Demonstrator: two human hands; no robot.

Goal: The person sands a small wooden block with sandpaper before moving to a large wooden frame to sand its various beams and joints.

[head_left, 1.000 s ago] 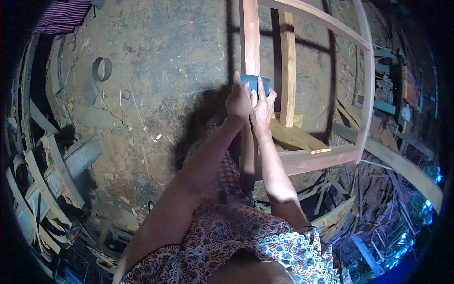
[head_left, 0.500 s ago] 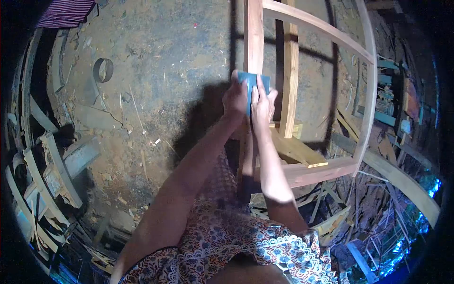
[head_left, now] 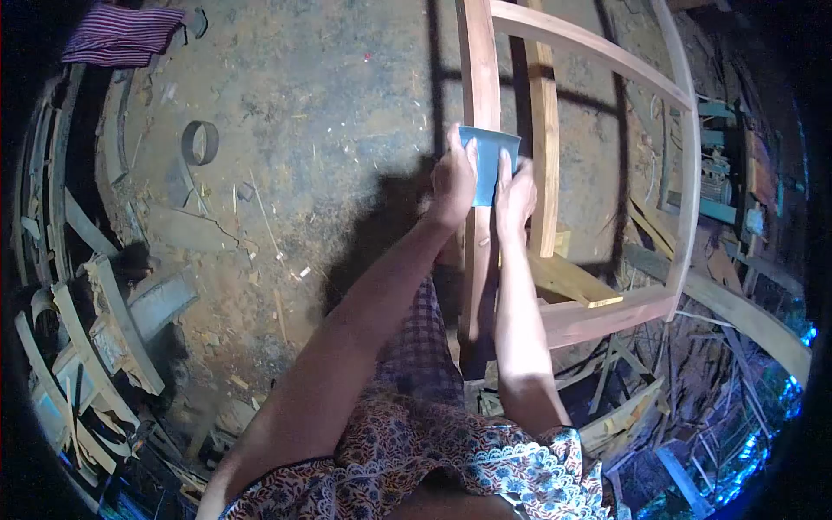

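Note:
A blue-grey sheet, maybe sandpaper, (head_left: 490,169) lies over the near wooden bar (head_left: 481,78) of a frame. My left hand (head_left: 453,182) grips the sheet's left edge, thumb on top. On its right edge my right hand (head_left: 517,192) is closed, with a finger pressed on the face of the sheet. The sheet is spread fairly flat between both hands, and its lower part hides the bar. Below the sheet, the bar runs down toward my lap.
The wooden frame's curved right rail (head_left: 691,173) and lower rail (head_left: 607,319) stand to the right. A ring (head_left: 200,143) and a striped cloth (head_left: 121,35) lie on the floor at the left. Wood scraps (head_left: 121,321) are piled at the lower left.
The sheet shows wider between my hands, which are farther apart. The view has shifted, so the frame and floor items appear slightly farther right and lower.

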